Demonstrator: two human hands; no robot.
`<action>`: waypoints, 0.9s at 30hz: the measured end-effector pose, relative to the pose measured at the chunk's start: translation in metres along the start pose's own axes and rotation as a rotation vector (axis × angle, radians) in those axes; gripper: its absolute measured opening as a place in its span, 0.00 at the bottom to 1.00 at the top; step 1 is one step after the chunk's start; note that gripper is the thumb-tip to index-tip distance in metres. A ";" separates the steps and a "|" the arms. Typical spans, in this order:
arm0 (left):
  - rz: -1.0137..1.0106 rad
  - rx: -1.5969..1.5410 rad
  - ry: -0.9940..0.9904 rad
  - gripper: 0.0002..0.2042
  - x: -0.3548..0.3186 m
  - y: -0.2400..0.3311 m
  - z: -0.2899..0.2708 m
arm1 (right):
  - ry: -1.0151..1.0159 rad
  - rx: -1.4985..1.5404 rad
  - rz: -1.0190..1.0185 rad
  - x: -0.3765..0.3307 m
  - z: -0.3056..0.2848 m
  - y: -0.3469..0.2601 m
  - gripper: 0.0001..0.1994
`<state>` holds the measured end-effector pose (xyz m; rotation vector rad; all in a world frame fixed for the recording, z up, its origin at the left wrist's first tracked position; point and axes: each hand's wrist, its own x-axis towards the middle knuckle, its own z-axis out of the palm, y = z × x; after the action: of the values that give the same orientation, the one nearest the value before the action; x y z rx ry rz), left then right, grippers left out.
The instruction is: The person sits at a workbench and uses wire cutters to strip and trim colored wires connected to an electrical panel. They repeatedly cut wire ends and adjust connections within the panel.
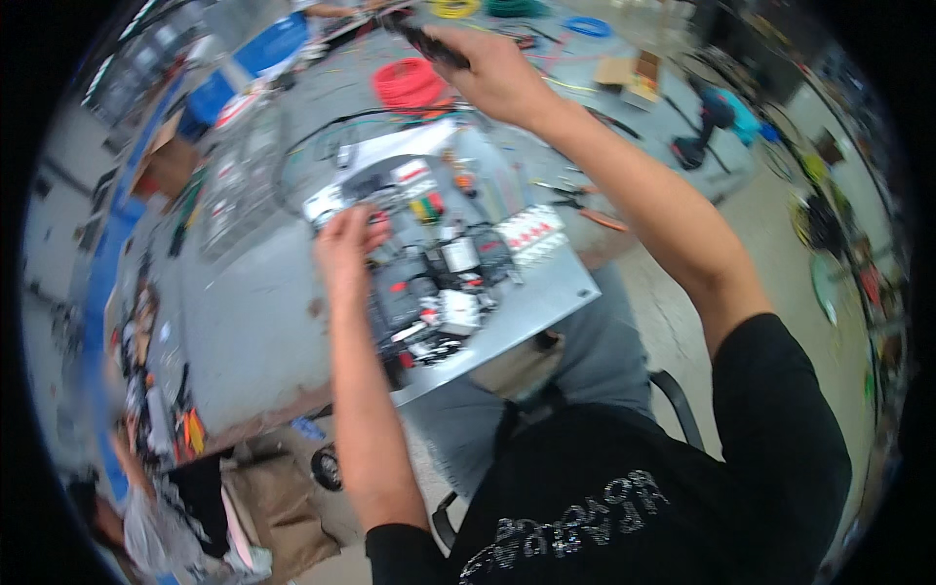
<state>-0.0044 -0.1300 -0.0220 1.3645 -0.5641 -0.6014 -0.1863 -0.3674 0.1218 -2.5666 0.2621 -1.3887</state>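
A metal mounting panel [546,317] carrying several electrical components lies tilted across my lap and the table's front edge. Black contactor-like blocks [405,288], a white box-shaped part [459,312] and a row of white breakers with red marks [531,234] are fixed on it. My left hand [349,242] is at the panel's left side, fingers bent together by the components; whatever they pinch is hidden. Raised far forward over the table, my right hand [495,80] is closed around a dark hand tool [429,45], blurred, its kind unclear.
A red wire coil [408,84] lies beyond the panel. Orange-handled pliers [600,216] rest to its right, with a cordless drill [704,129] and a small open carton [642,80] farther off. A grey slotted tray [244,185] is on the left. Another person's arm [132,458] shows at lower left.
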 end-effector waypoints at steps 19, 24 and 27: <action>0.512 1.111 -0.776 0.08 -0.021 0.089 0.266 | 0.279 1.264 1.047 -0.326 -0.241 0.015 0.30; 0.436 1.404 -0.853 0.09 0.046 -0.012 0.313 | 0.320 1.367 1.149 -0.371 -0.239 0.013 0.29; 0.434 1.565 -0.890 0.10 0.059 -0.043 0.316 | 0.395 1.363 1.226 -0.394 -0.242 0.013 0.29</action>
<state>-0.1805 -0.4027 -0.0249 2.2221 -2.3130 -0.3078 -0.6032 -0.3043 -0.0686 -0.6994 0.5426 -0.9059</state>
